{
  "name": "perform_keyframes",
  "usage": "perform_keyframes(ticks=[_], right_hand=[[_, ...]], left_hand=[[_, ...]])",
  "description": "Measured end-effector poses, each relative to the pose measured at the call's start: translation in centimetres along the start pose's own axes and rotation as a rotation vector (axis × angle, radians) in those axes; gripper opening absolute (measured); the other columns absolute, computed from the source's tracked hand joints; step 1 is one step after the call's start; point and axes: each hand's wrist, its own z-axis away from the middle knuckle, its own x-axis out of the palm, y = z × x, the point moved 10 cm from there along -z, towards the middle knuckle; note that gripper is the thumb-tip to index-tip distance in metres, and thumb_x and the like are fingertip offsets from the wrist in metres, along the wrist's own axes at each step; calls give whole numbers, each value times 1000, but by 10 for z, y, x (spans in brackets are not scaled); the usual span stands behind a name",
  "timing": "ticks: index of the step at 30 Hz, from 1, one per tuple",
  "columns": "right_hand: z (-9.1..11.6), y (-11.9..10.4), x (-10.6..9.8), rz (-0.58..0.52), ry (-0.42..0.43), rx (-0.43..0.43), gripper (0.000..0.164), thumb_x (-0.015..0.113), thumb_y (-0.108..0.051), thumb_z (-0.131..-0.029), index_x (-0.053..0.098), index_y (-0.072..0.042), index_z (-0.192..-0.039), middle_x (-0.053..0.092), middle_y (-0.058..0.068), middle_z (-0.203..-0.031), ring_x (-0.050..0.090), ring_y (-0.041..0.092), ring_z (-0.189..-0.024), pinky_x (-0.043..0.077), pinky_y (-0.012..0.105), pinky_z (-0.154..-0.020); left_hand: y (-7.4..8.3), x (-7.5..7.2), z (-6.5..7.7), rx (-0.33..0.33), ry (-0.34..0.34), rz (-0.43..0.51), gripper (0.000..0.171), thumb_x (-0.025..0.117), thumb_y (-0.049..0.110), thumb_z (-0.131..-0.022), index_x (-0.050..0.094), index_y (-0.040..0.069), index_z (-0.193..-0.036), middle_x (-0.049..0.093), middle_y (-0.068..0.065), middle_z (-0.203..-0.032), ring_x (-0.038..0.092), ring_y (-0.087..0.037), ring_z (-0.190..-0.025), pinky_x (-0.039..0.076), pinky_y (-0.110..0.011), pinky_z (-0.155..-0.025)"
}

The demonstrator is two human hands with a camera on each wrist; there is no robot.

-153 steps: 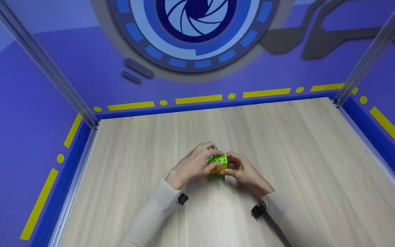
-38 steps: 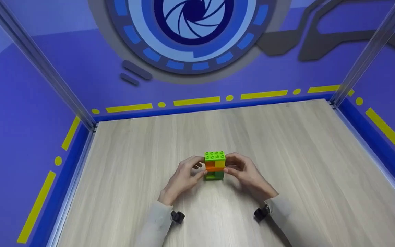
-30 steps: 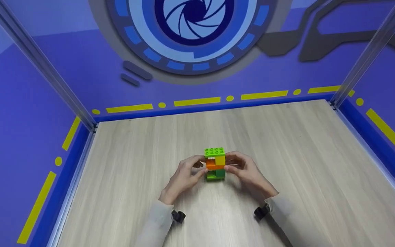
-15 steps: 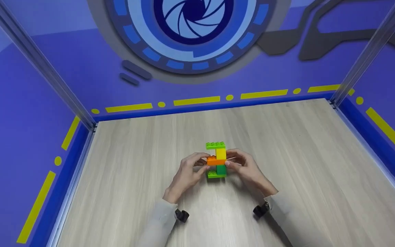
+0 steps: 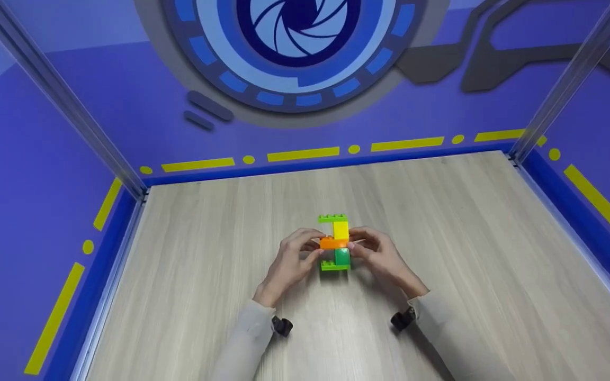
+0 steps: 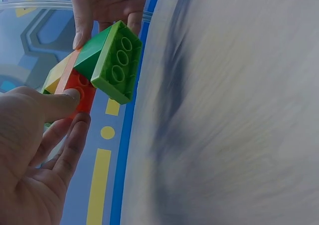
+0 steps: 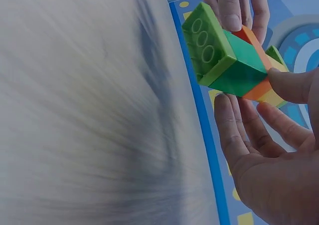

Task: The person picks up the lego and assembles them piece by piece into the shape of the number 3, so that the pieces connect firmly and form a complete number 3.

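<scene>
A small toy building-brick model (image 5: 341,229) is held up over the table between both hands. From top to bottom it stacks a lime studded plate (image 5: 332,218), a yellow brick (image 5: 340,230), an orange brick (image 5: 334,243), a dark green brick (image 5: 342,257) and a lime base plate (image 5: 334,267). On its left side the layers leave gaps, like an E. My left hand (image 5: 289,262) pinches the orange brick's left end, thumb on its underside in the left wrist view. My right hand (image 5: 387,259) grips the right side, thumb near the orange brick (image 7: 257,89), fingers behind.
A pale wood-grain table (image 5: 204,264) lies beneath. Blue-purple panels with yellow dashes, among them the back wall (image 5: 305,127), enclose it on three sides, with metal posts at the corners. Each wrist carries a small black camera (image 5: 283,326).
The left hand, earlier over the model's top, now holds its left side. The model has tipped back from showing its studded top to showing its front, and sits slightly higher in view.
</scene>
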Motion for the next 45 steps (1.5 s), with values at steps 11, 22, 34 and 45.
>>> perform_keyframes(ticks=[11, 22, 34, 45], right_hand=[[-7, -1, -7, 47, 78, -27, 36, 72, -15, -104, 69, -2, -137, 66, 19, -138, 71, 26, -105, 62, 32, -90], [-19, 7, -10, 75, 146, -4, 36, 72, -10, -103, 69, -1, -137, 68, 19, -134, 70, 21, -103, 57, 21, -88], [-28, 29, -11, 130, 155, 103, 31, 69, -10, -104, 71, -3, -134, 67, 19, -129, 70, 24, -108, 56, 23, -83], [-32, 38, -12, 196, 175, 155, 32, 70, -12, -104, 72, -4, -135, 71, 15, -130, 70, 25, -110, 57, 27, -88]], left_hand=[[-7, 2, -9, -47, 9, -35, 30, 74, 8, -101, 71, 10, -131, 71, -7, -126, 75, -18, -103, 61, -24, -90], [-22, 5, -17, -104, 23, -2, 30, 73, 5, -101, 72, 10, -131, 72, -8, -125, 75, -19, -102, 62, -27, -90], [-47, 18, -19, -218, -12, 40, 30, 72, 5, -102, 73, 9, -132, 73, -9, -131, 75, -20, -107, 61, -25, -90], [-59, 23, -20, -264, -27, 49, 30, 72, 5, -102, 73, 4, -131, 75, -12, -126, 75, -20, -106, 62, -26, -89]])
